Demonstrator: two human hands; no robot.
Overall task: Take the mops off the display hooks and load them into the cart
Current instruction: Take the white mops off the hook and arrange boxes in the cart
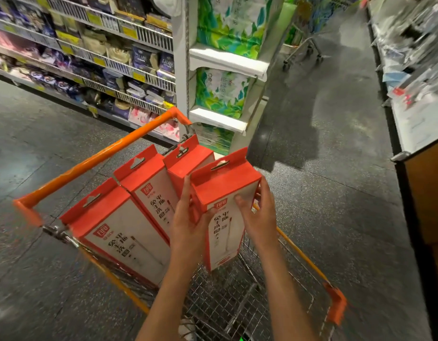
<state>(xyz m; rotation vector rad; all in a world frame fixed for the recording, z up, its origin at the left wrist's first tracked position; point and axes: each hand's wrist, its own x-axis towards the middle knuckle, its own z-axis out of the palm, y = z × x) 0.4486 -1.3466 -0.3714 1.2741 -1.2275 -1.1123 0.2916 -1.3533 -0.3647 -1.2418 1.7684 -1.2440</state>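
**Presently: boxed mop, fourth of a row, going into the cart**

Item. Mop box (225, 210), a tall, narrow carton with a red top, white face and a hang tab with a slot at its upper edge. It is held upright over the wire basket of the cart (299, 257), toward the right rim, with its lower end down among the wires; whether it already rests on the basket floor cannot be told from here.

Grip. Left hand (188, 222) flat along the box's left side, fingers straight and reaching up toward the red top. Right hand (258, 212) curled round the right edge, thumb on the white face, fingers behind.

Stock already loaded. Three like boxes (119, 232) stand in a leaning row along the cart's left rim, toward the orange handle bar (95, 158), tabs uppermost. The nearest of them is just beside the held box, probably touching it.

Handling, as judged. Stiff cardboard, smooth and somewhat slippery; likely light for its length, top-heavy when stood on end, so apt to tip. Best held by both long sides near the upper half, as now, not by the thin tab, which may tear. Corners would dent against the wire.

Surroundings. Shelves of packaged goods (109, 60) to the left, green-printed packs (227, 20) on an end shelf ahead, and a second cart (304, 48) far up the aisle.
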